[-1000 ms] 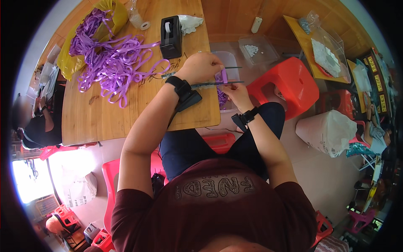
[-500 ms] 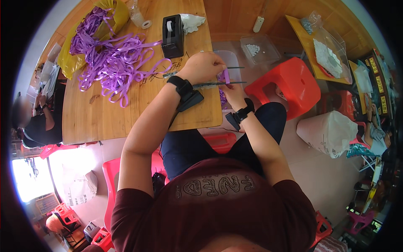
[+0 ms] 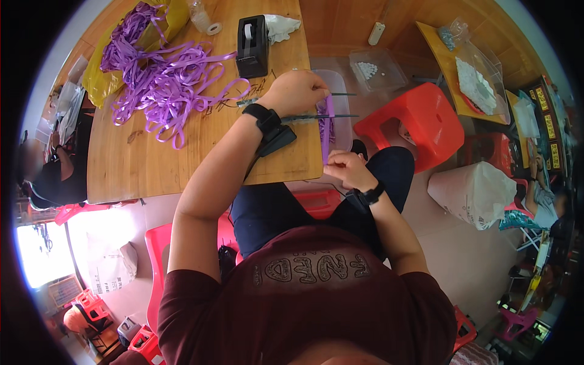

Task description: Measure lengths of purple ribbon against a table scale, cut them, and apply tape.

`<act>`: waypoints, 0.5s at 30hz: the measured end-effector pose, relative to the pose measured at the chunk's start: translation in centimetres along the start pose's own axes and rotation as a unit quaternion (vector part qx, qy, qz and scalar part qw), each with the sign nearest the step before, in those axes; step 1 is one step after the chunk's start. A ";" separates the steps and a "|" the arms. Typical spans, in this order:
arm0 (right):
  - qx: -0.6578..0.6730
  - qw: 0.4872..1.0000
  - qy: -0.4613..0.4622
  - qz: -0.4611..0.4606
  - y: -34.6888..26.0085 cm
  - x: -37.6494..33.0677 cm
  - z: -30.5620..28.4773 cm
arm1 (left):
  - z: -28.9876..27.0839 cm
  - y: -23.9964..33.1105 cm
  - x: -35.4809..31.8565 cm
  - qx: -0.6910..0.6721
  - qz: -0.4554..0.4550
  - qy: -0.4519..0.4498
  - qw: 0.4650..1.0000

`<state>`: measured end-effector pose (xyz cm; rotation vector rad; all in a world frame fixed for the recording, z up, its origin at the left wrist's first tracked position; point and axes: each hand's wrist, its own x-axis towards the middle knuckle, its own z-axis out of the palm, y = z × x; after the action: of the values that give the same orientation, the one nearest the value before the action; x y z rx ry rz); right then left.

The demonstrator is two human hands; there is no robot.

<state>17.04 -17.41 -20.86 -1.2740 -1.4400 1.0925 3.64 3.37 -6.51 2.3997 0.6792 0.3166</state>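
Note:
A purple ribbon (image 3: 325,135) runs taut between my hands, just off the table's right edge. My left hand (image 3: 298,91) pinches its far end beside the farther of two thin dark rods (image 3: 348,115), which stick out past that edge. Closer to my lap, my right hand (image 3: 351,169) grips the ribbon's lower end between thumb and fingers. The ribbon crosses the nearer rod; whether it loops around either rod I cannot tell. Under the rods stands a clear plastic bin (image 3: 344,134) with more purple ribbon inside.
On the wooden table (image 3: 152,173) lie a tangled purple ribbon heap (image 3: 176,79), a yellow plastic bag (image 3: 100,88) and a black tape dispenser (image 3: 252,52). A red stool (image 3: 429,121) and a white sack (image 3: 471,194) stand at right. Other people sit at both sides.
My right hand has pulled down toward my lap, away from the rods, drawing the ribbon out straight. My left hand has stayed near the farther rod, shifting slightly.

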 end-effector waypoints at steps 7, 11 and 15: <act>-0.087 0.996 -0.002 -0.034 -6.6 -3.7 -0.8 | 0.0 0.2 -0.1 0.033 0.002 0.010 0.999; -0.099 0.990 0.018 -0.102 -9.1 -4.3 -1.3 | 0.4 0.0 0.0 0.032 0.000 0.010 0.999; -0.108 0.989 0.002 -0.098 -11.8 -4.1 -2.2 | 0.4 0.1 0.1 0.037 -0.004 0.013 0.999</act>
<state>17.05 -22.35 -9.16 -1.2505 -1.6772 0.8210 3.88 3.16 -6.78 2.4668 0.7242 0.3255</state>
